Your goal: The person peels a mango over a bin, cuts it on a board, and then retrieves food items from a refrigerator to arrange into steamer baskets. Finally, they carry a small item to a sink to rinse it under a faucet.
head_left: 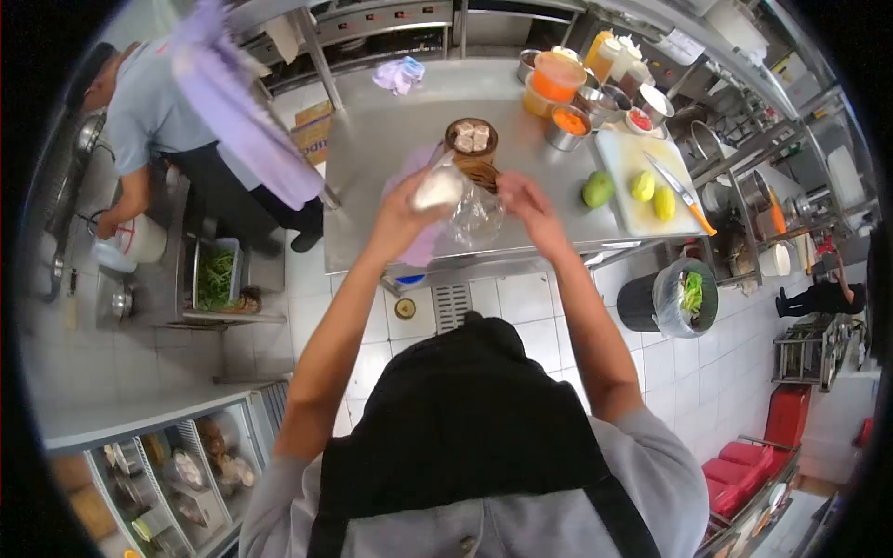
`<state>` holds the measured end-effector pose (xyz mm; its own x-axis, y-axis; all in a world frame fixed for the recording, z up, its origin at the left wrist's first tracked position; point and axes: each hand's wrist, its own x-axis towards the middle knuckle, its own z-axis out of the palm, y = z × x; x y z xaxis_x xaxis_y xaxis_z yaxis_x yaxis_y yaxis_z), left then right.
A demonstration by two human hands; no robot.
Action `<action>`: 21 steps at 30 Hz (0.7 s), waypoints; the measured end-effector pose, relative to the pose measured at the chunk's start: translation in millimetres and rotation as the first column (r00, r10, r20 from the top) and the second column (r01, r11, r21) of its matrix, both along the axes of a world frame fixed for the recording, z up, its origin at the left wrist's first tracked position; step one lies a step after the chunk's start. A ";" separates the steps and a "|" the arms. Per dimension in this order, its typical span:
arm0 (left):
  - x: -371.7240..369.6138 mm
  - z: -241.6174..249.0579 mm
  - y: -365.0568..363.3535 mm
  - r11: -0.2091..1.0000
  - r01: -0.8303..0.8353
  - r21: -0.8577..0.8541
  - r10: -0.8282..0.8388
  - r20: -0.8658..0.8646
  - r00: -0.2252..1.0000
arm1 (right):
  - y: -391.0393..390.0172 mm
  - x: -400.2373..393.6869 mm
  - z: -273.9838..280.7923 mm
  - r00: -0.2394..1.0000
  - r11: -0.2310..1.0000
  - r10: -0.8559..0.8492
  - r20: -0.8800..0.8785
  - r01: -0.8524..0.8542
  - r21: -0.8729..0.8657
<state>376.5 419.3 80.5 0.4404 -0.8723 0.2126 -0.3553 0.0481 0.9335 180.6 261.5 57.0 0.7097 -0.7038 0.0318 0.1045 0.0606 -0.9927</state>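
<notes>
1. Left hand [402,209]: clenching around a white bun [438,189], lifting it just above the counter [391,139], over a lilac cloth [423,244] lying at the near edge.
2. Right hand [528,200]: gripping the rim of a clear plastic bag [476,216], which is hanging between the two hands; whether the fingers are pinching tight cannot be told.
3. Bun in relation to bag: sitting at the bag's upper left edge, touching or just beside the plastic; the left hand is the nearer one. The bun is roundish, showing no clear long axis.
4. Bamboo steamer basket [471,138]: standing just beyond the hands, holding pale dumplings; a second, darker steamer basket [480,173] is sitting between it and the hands, partly hidden.
5. Cutting board [621,200]: lying well to the right, carrying a knife [682,193] with an orange handle and two yellow-green fruits; a green mango [598,190] is resting just off its left edge.
6. Tubs and steel bowls [569,127]: standing at the far right of the counter.
7. Co-worker [153,112]: bending at a sink on the left, well apart.
8. Lined bin [674,299]: standing on the floor below the counter's right end.
</notes>
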 end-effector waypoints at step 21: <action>13.7 -70.8 -85.5 0.994 -0.101 0.047 0.104 -0.050 0.993 | -105.4 68.5 -62.9 0.988 0.749 -0.084 -0.131 -0.024 -0.663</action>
<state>390.2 333.9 9.7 0.5374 -0.8300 0.1492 -0.3071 -0.0278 0.9513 249.1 156.1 -5.9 0.7228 -0.5658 0.3966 -0.0511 -0.6162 -0.7859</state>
